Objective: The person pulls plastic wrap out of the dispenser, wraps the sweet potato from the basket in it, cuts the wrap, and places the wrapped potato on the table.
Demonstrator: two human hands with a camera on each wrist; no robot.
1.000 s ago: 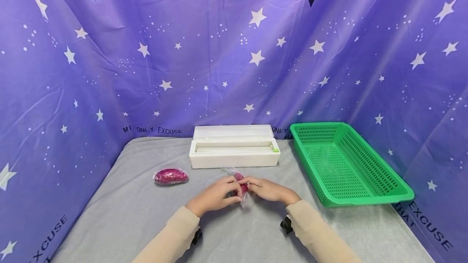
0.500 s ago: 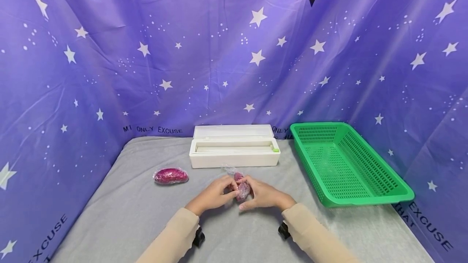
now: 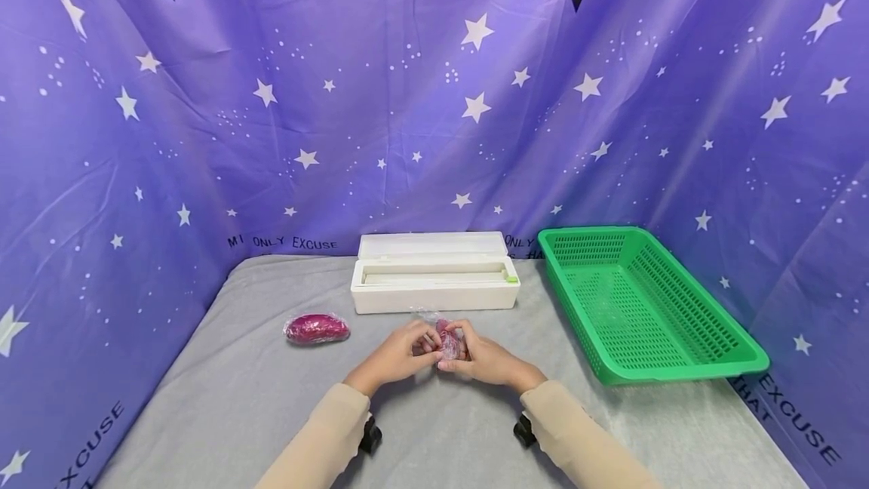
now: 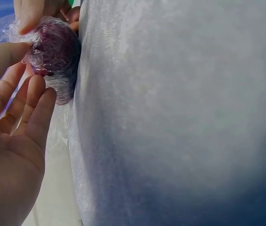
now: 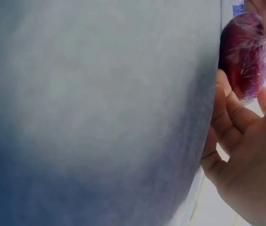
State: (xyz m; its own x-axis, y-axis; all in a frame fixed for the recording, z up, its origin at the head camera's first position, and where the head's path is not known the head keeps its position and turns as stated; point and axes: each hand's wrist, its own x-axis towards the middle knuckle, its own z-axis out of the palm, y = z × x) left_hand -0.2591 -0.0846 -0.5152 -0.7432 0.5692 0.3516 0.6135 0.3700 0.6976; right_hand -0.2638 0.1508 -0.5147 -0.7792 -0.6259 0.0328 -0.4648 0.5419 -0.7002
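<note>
A purple-red oblong vegetable, seemingly a sweet potato [image 3: 448, 344], is partly covered in crinkled cling film and lies between both hands at mid-table. My left hand [image 3: 399, 353] holds its left side, with thumb and fingertips on the film in the left wrist view. On the other side, my right hand [image 3: 490, 357] curls thumb and fingers round it. Loose film [image 3: 426, 315] sticks out at its far end. The right wrist view shows film stretched over the sweet potato [image 5: 245, 56]. Another wrapped sweet potato [image 3: 317, 328] lies to the left, touched by neither hand.
Behind the hands stands a white cling film dispenser [image 3: 434, 299], its lid [image 3: 433, 244] raised and a green tab at its right end. A green perforated basket [image 3: 652, 378] sits at the right. Grey cloth [image 3: 224, 398] covers the table; a purple star-print curtain [image 3: 407, 96] surrounds it.
My right hand has shifted its grip, its thumb and fingers now round the near end of the sweet potato. The film there is gathered closer. The left hand has moved only slightly.
</note>
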